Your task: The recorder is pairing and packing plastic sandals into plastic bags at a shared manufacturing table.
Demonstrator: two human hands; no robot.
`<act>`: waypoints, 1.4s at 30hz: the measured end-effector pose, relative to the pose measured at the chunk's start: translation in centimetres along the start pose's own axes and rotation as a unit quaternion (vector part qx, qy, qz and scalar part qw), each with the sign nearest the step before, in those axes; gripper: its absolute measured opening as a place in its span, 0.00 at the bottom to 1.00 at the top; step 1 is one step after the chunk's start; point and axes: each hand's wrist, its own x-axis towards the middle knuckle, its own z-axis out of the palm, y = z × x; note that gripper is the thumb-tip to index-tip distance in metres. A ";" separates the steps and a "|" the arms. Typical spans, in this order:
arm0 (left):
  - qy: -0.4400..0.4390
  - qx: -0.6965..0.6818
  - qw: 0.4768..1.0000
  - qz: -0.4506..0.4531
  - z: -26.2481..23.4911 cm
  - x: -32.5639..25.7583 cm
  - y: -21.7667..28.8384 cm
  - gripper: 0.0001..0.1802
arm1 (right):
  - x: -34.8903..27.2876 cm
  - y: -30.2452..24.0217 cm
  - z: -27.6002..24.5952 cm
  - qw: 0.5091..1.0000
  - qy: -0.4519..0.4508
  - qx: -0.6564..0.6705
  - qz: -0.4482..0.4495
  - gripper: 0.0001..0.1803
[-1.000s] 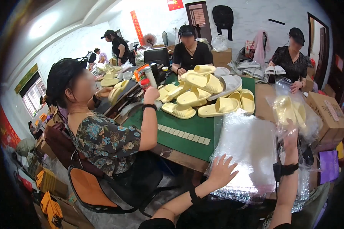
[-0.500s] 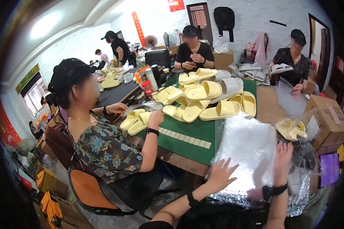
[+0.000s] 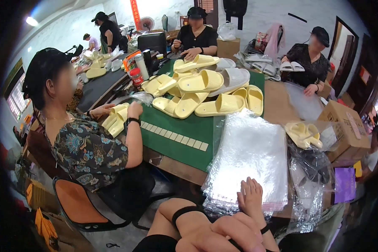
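My right hand (image 3: 251, 194) lies open, fingers stretched forward, on the near part of a stack of clear plastic bags (image 3: 252, 155). Across my right forearm, close to the lower edge, comes my left hand (image 3: 235, 231), its fingers bent. Whatever that hand holds, if anything, is hidden. The bags shine with glare and rest on the table's near side. Beyond them, yellow and grey slide sandals (image 3: 203, 81) are heaped on a green mat (image 3: 172, 145). A row of small pale rectangular pieces (image 3: 174, 135) lies on the mat.
At left a co-worker (image 3: 84, 147) handles yellow slides (image 3: 115, 119); others sit across the table. To the right lie bagged yellow slides (image 3: 304, 135), a cardboard box (image 3: 344, 132) and a purple packet (image 3: 345, 185). An orange-backed chair (image 3: 77, 199) stands at lower left.
My left hand has left the bags, moving down and right across my right forearm. My right hand has shifted from the stack's right edge toward its near side. The view has shifted too.
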 end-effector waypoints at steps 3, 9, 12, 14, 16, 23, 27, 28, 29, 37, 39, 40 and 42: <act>-0.016 0.023 0.999 0.035 -0.4 -0.1 0.1 0.15 | -0.1 -0.4 -0.2 1.000 -0.018 -0.004 0.006 0.28; -0.057 0.082 0.995 0.013 -1.3 -0.2 1.1 0.15 | -0.5 0.0 0.2 1.000 -0.014 -0.008 0.012 0.27; 0.012 0.112 0.993 -0.041 -0.3 -0.8 1.6 0.15 | -0.6 0.2 0.4 1.000 -0.013 -0.017 0.008 0.27; -0.020 0.109 0.993 0.041 -1.0 -1.2 0.6 0.13 | -0.6 -0.1 0.2 1.000 -0.014 -0.015 0.002 0.27; 0.086 0.070 0.994 -0.017 1.7 -0.6 1.0 0.13 | -0.5 0.1 0.2 1.000 -0.018 -0.022 0.008 0.27; -0.011 0.062 0.998 0.007 -2.5 -1.2 0.0 0.15 | -0.2 -0.6 0.4 0.999 -0.023 -0.013 0.020 0.26; 0.042 0.051 0.997 -0.047 -1.7 -1.5 0.3 0.14 | -0.3 -0.1 0.0 0.999 -0.015 -0.027 0.032 0.26; 0.035 0.022 0.998 -0.049 -2.4 -1.9 0.2 0.14 | -0.6 0.1 -0.1 0.999 -0.017 -0.025 0.035 0.26; -0.007 0.004 0.997 -0.072 -3.1 -2.4 0.2 0.12 | -0.8 0.2 0.0 0.998 -0.023 -0.036 0.037 0.26; -0.025 0.058 0.711 -0.701 -4.4 -12.3 3.9 0.04 | -0.8 -0.2 1.0 1.000 0.003 0.021 0.022 0.27; 0.003 -0.009 0.517 -0.856 -5.7 -17.8 8.2 0.05 | -1.0 -0.5 0.1 0.999 0.014 0.023 0.025 0.27; 0.033 -0.048 0.454 -0.889 -6.0 -19.4 8.7 0.05 | -1.2 -0.2 0.7 0.999 0.012 0.017 0.042 0.27; 0.004 -0.057 0.454 -0.889 -7.4 -20.0 6.9 0.05 | -1.2 0.2 1.5 0.999 0.027 0.034 0.024 0.27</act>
